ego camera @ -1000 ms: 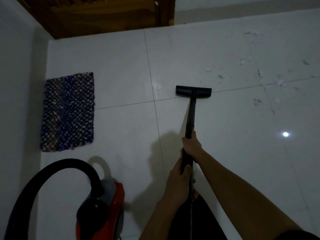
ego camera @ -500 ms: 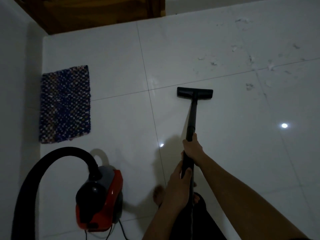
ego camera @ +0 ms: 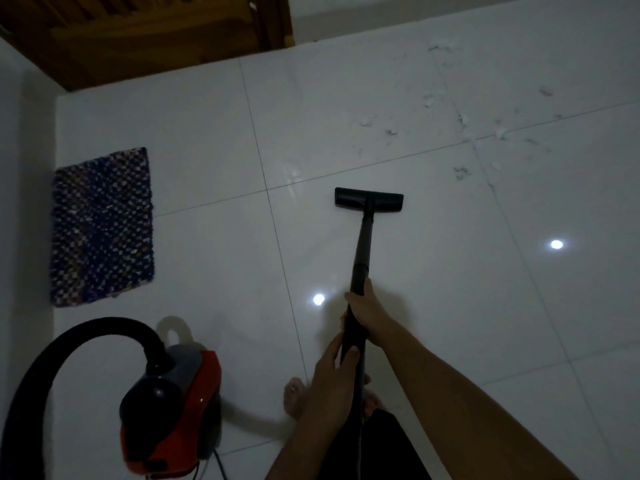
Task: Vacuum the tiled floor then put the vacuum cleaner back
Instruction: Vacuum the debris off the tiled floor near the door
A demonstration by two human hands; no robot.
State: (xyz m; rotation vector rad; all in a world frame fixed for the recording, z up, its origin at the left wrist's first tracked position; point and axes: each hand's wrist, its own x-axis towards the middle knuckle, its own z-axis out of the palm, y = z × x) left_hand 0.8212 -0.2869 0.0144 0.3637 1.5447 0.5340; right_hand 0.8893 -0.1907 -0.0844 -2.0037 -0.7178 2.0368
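Observation:
A black vacuum wand runs from my hands down to a flat black floor nozzle resting on the white tiled floor. My right hand grips the wand higher up; my left hand grips it just below, nearer my body. The red and black vacuum cleaner body sits on the floor at lower left, its thick black hose arching to the left edge. White fluff and dust scraps lie scattered on the tiles beyond the nozzle, to the upper right.
A blue woven mat lies by the left wall. A wooden door closes the far side. My bare foot stands beside the vacuum body, and a thin cord trails under it.
The nozzle has slid back toward me, away from the tile joint and the fluff. The view has tilted so that the vacuum body and my foot show more.

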